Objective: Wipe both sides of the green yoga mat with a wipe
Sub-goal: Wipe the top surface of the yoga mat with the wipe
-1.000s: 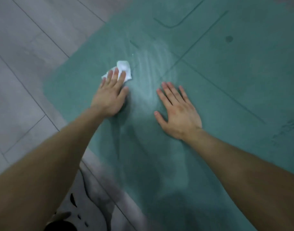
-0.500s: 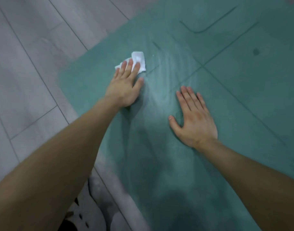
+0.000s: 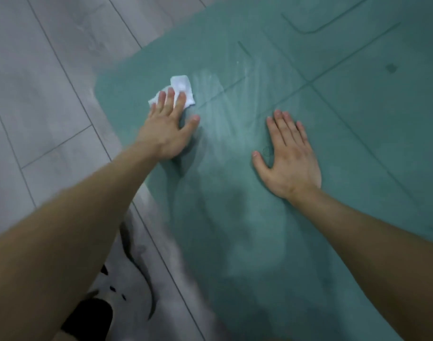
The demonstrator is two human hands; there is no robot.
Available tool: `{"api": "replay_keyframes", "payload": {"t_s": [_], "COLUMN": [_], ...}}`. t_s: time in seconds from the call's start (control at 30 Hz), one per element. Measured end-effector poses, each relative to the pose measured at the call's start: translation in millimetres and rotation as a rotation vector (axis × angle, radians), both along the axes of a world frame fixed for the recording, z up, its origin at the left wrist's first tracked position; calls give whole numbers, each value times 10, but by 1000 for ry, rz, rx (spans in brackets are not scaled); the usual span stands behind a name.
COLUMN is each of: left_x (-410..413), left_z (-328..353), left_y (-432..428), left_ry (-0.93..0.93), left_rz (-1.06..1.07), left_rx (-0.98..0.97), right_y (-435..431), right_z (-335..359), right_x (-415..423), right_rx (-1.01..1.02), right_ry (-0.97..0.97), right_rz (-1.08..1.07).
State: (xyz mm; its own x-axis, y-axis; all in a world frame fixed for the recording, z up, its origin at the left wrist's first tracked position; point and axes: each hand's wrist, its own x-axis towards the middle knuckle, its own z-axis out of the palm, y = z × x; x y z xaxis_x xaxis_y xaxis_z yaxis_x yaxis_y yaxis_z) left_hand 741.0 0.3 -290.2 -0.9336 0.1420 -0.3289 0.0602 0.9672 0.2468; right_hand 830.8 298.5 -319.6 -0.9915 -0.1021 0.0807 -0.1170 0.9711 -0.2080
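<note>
Foreground: green yoga mat point(image 3: 247, 254) flat on grey floor point(image 3: 50, 94). Right hand point(image 3: 290, 161) lies flat on it, fingers straight, holding nothing. Farther out, near the left edge, left hand point(image 3: 167, 134) presses a crumpled white wipe point(image 3: 181, 87) down with straight fingers. Risk: wipe could bunch and slip from under the hand; mat could creep if the bracing palm lifts. Count: one mat, one wipe, two hands.

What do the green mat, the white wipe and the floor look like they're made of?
Green mat: likely rubber or foam, matte, with thin pressed-in lines and pale wiping streaks. White wipe: thin soft nonwoven or paper, creased and bunched under the left hand. Floor: grey wood-look planks, perhaps laminate or vinyl; seams and faint grain show.
</note>
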Motion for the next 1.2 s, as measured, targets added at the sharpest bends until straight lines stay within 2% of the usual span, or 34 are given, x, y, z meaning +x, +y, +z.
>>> {"api": "replay_keyframes", "payload": {"t_s": [0.17,0.3,0.4,0.5,0.57,0.63,0.77,0.83,0.9,0.97,1.03,1.1,1.2], "left_x": [1484,2125,1640,772,623,934,2162,2076,1564,1029,901,1287,2258], "left_z": [-47,123,148,126,38,-46,61,81,38,31,-45,-107,-36], "left_y": [293,281,-16,-322,-296,-99,147,-121,-425,-650,-624,-285,175], "left_ry": [15,-71,-35,-21,-29,17,22,39,53,23,29,40,72], "left_rz": [-133,-226,-194,49,119,99,-185,-297,-196,61,229,237,12], "left_rx": [45,-17,-21,-36,-40,-24,30,17,-12,1,28,47,44], "right_y": [75,22,7,6,40,63,51,24,0,-1,19,39,-17], "right_z": [-16,14,95,74,25,-2,15,33,46,46,5,-21,-15], "right_x": [21,86,67,2,-10,-27,67,68,10,-7,-8,-3,53], "right_rx": [-20,-25,-31,-35,-36,-40,-4,-9,-18,-29,-26,-14,-35], "right_ry": [13,-15,-8,5,19,32,-12,2,12,28,50,43,29], "right_rz": [2,20,13,23,7,11,20,33,42,43,43,48,41]}}
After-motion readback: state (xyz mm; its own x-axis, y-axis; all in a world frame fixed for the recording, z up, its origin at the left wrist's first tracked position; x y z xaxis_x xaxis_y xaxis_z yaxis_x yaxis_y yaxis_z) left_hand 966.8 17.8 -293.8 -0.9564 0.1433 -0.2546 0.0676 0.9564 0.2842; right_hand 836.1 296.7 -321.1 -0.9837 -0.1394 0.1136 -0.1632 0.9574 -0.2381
